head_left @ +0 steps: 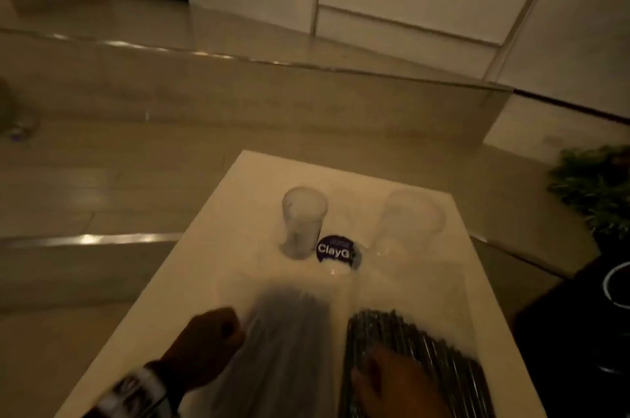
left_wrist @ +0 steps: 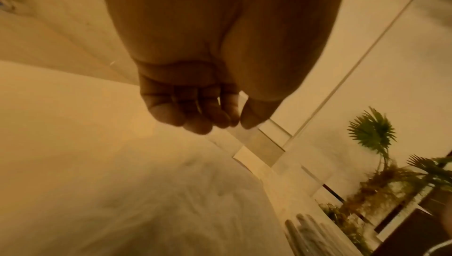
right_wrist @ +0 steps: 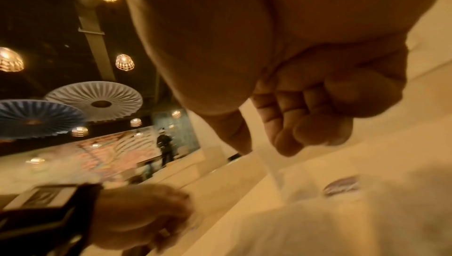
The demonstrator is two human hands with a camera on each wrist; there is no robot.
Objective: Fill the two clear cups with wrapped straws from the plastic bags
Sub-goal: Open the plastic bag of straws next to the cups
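Plainly, two clear cups (head_left: 304,222) (head_left: 410,225), two straw bags (head_left: 289,342) (head_left: 419,363); left hand (head_left: 208,339) pinches one, right hand's (head_left: 392,387) grip unclear.

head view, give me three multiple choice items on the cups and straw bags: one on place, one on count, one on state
1. Where does the round dark sticker lie?
A. between the two clear cups
B. on the floor
C. inside a cup

2. How many clear cups stand on the white table?
A. one
B. two
C. four

3. What is in the left cup and the right cup?
A. each is packed with straws
B. neither holds any straws
C. both lie tipped over

Answers: 1 A, the sticker sits on the table between the cup bases. 2 B, only two cups show, at the far end. 3 B, both stand upright and empty, while the straws are in the left bag by the left hand and the right bag under the right hand.
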